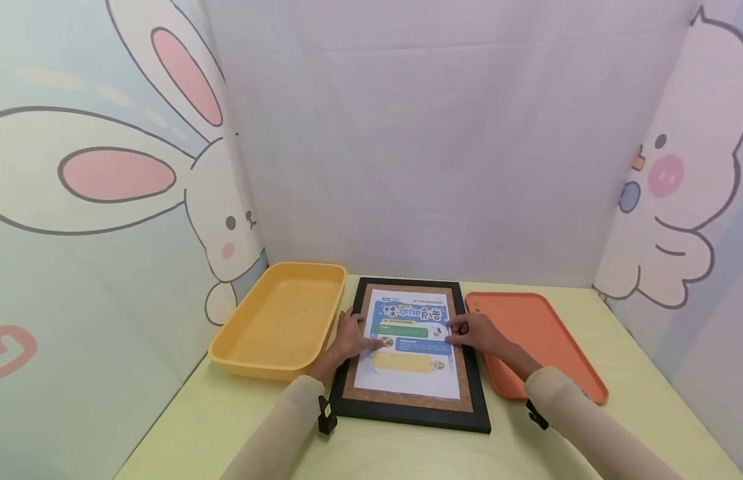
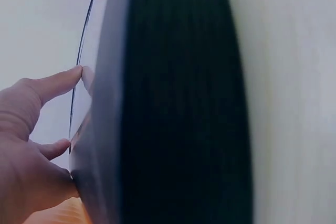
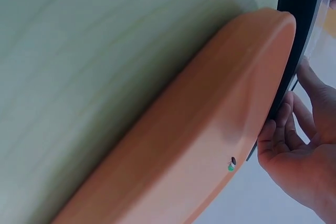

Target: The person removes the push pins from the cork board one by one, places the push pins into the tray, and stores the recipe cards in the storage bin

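In the head view, a printed poster [image 1: 416, 380] with large Chinese lettering lies on a cork board [image 1: 407, 400] with a black frame [image 1: 413, 417]. My left hand [image 1: 349, 335] rests at the board's left side, its thumb stretched onto the poster and its other fingers spread along the frame. At the poster's right edge my right hand [image 1: 476, 331] has its fingers curled, thumb and forefinger meeting at the paper's edge. The right wrist view shows the right hand [image 3: 299, 140] beside the frame [image 3: 300, 14]. The left wrist view has the left thumb [image 2: 60, 83] straight against the poster.
A deep yellow tray [image 1: 227, 360] stands left of the board. On the right an orange tray [image 1: 539, 327] lies close to the frame, with small coloured pieces [image 3: 232, 163] inside. A pale curtain [image 1: 419, 167] closes off the back of the light wood table [image 1: 407, 460].
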Action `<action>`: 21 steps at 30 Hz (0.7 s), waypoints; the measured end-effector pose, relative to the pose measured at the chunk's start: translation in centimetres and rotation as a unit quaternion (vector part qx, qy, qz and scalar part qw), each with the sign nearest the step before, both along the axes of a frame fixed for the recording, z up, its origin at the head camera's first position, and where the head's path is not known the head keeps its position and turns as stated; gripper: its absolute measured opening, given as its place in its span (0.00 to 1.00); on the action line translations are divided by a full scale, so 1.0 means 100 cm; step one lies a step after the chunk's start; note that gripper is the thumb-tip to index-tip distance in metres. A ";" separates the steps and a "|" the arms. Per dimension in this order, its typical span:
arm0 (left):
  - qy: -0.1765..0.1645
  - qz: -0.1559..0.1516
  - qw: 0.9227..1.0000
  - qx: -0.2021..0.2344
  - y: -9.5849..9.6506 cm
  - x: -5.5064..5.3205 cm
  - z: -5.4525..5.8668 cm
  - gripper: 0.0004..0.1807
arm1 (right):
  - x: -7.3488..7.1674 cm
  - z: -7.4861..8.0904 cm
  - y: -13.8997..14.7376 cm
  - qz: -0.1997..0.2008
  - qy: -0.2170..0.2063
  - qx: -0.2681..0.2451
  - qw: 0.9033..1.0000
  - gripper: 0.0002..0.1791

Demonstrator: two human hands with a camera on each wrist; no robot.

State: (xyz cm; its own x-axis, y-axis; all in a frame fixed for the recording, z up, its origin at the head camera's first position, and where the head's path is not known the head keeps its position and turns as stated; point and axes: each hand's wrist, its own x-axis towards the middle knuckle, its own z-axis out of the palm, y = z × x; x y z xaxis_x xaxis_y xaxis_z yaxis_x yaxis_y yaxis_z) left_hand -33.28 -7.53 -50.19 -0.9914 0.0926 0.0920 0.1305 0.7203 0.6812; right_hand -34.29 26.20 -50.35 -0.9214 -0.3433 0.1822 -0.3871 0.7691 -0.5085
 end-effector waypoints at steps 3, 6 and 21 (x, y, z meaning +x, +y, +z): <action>0.011 -0.010 1.000 0.016 -0.001 0.002 0.002 0.49 | 0.000 0.000 -0.001 0.002 -0.003 -0.002 1.000 0.20; 0.030 -0.035 0.998 0.041 -0.002 0.004 0.004 0.42 | 0.000 0.000 0.000 0.004 -0.002 -0.002 1.000 0.21; 0.018 0.051 0.988 0.148 0.000 0.001 0.010 0.24 | 0.003 0.005 0.000 0.008 -0.004 -0.011 1.000 0.22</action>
